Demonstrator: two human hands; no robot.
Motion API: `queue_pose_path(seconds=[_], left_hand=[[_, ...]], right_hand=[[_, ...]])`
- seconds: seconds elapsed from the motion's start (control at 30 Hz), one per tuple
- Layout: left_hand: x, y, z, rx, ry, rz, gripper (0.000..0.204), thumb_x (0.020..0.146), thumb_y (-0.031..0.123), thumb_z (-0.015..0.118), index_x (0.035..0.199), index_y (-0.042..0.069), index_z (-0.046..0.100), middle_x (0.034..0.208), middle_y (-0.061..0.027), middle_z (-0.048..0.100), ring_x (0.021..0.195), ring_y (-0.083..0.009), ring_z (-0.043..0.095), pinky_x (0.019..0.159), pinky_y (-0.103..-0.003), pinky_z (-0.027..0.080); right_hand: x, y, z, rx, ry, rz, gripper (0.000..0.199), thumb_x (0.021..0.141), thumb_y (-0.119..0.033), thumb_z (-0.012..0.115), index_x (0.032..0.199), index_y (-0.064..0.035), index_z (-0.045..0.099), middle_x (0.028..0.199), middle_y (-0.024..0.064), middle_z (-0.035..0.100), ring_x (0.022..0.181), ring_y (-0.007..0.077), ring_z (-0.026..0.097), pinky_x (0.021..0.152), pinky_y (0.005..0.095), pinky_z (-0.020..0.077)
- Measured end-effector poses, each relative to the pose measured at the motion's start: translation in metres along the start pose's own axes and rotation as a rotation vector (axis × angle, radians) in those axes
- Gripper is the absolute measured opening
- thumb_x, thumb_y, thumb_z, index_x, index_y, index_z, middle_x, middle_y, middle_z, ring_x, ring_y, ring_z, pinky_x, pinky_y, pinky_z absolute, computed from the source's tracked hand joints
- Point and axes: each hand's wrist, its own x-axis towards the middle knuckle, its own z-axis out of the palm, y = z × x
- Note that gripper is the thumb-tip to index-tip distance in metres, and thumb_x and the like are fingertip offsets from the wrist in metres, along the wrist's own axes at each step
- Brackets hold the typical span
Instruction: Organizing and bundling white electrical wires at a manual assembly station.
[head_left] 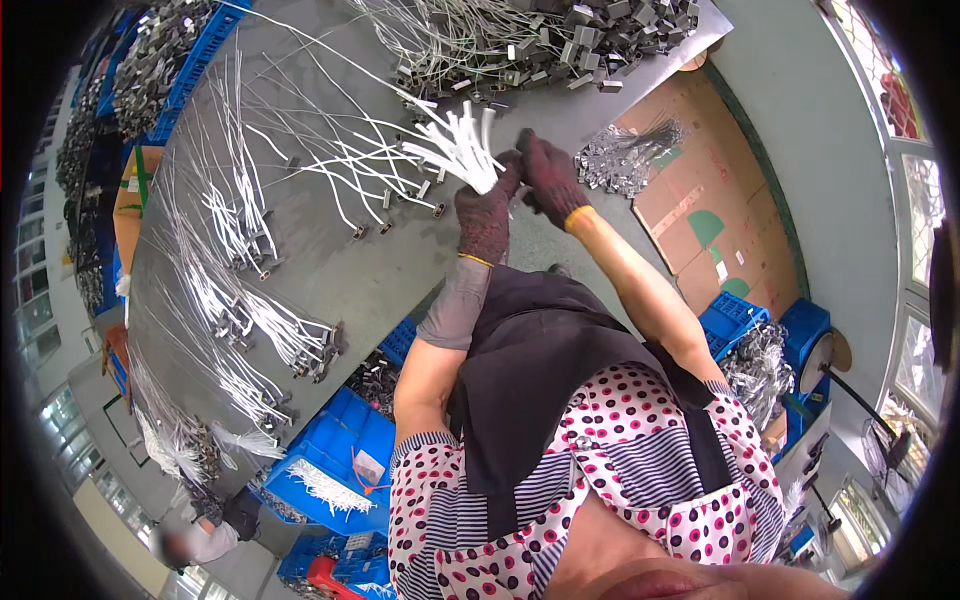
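My left hand [482, 222], in a dark knit glove with a grey sleeve above it, is closed around a bundle of white sleeved wires [462, 148]. Their white ends fan out above my fist. Right beside it, my right hand [550, 182], in a matching glove with a yellow cuff, has its fingers bent toward the left thumb. What those fingers pinch, if anything, is hidden. Loose white-sleeved wires [365, 165] with small metal connectors lie on the grey table [345, 265] to the left of my hands.
Sorted wire bundles [290, 335] lie along the table's left side. A heap of grey connectors [570, 50] covers the far edge. Metal-ended pieces [630, 158] rest by flattened cardboard [715, 190] at right. Blue bins [330, 440] stand below the table; another person [205, 540] is at lower left.
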Motion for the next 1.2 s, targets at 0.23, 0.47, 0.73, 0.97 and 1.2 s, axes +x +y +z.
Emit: queue_pose_path(seconds=[0.23,0.47,0.73,0.97,1.2], left_hand=[[0.033,0.005,-0.049,0.606,-0.077,0.358,0.045,0.072,-0.008,0.056,0.115,0.004,0.062,0.103,-0.0171,0.069,0.1,-0.0382,0.065,0.084,-0.048,0.05],[0.034,0.028,-0.096,0.369,0.062,-0.031,0.026,0.087,0.019,0.069,0.108,0.004,0.07,0.093,-0.0027,0.07,0.082,-0.0112,0.063,0.073,-0.028,0.051],[0.052,0.038,-0.15,0.39,0.545,0.036,0.042,0.087,0.039,0.069,0.098,-0.001,0.069,0.079,-0.0109,0.07,0.068,-0.0201,0.068,0.06,-0.04,0.053],[0.018,0.026,-0.145,0.511,0.151,0.279,0.033,0.083,0.001,0.07,0.114,0.009,0.065,0.089,-0.0064,0.069,0.079,-0.0172,0.067,0.068,-0.031,0.057],[0.01,0.003,-0.042,-0.279,-0.05,-0.525,0.036,0.091,0.03,0.07,0.117,0.005,0.064,0.101,-0.0097,0.066,0.078,-0.0163,0.064,0.062,-0.034,0.056]], right_hand=[[0.098,0.032,0.053,-0.711,0.223,-0.717,0.059,0.101,-0.049,0.035,0.116,0.0023,0.062,0.109,0.0296,0.065,0.1,0.0484,0.059,0.093,0.051,0.0459],[0.108,-0.028,0.044,-0.887,0.615,-0.601,0.038,0.093,-0.042,0.056,0.115,-0.0112,0.064,0.113,0.0212,0.066,0.096,0.0395,0.066,0.083,0.048,0.0518],[0.164,-0.023,0.006,-1.274,0.556,-0.84,0.022,0.086,-0.032,0.065,0.094,-0.0119,0.068,0.093,0.0157,0.068,0.09,0.0367,0.065,0.076,0.0488,0.0508],[0.104,0.035,-0.039,-0.77,0.255,-1.0,0.026,0.088,-0.03,0.067,0.104,-0.0101,0.072,0.093,0.014,0.071,0.089,0.0298,0.068,0.078,0.0409,0.0534],[-0.038,0.075,-0.055,-0.366,0.006,-0.461,0.027,0.089,-0.02,0.073,0.107,-0.0002,0.071,0.094,0.0092,0.071,0.086,0.0126,0.067,0.078,0.0277,0.0547]])
